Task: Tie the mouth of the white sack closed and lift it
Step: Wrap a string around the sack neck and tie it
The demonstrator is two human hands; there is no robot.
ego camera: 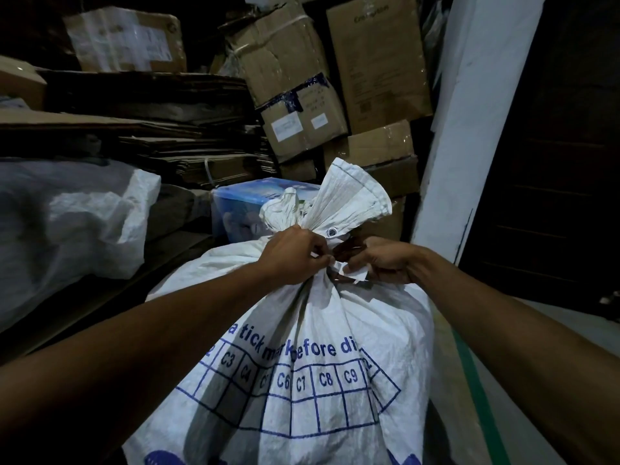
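A full white woven sack (312, 333) with blue printed text and a blue grid stands right in front of me. Its mouth (339, 199) is gathered into a bunch that fans out above a tight neck. Both hands meet at that neck. My left hand (295, 256) pinches a white tie strip (352, 271) on the left side. My right hand (382, 261) grips the other end of the strip on the right, fingers curled. The knot itself is partly hidden between my fingers.
Another white sack (77, 223) lies on the left. Stacks of flattened cardboard (161, 135) and brown boxes (302, 88) fill the back. A blue plastic box (241, 209) sits behind the sack. A white pillar (469, 129) and dark doorway (550, 156) stand right.
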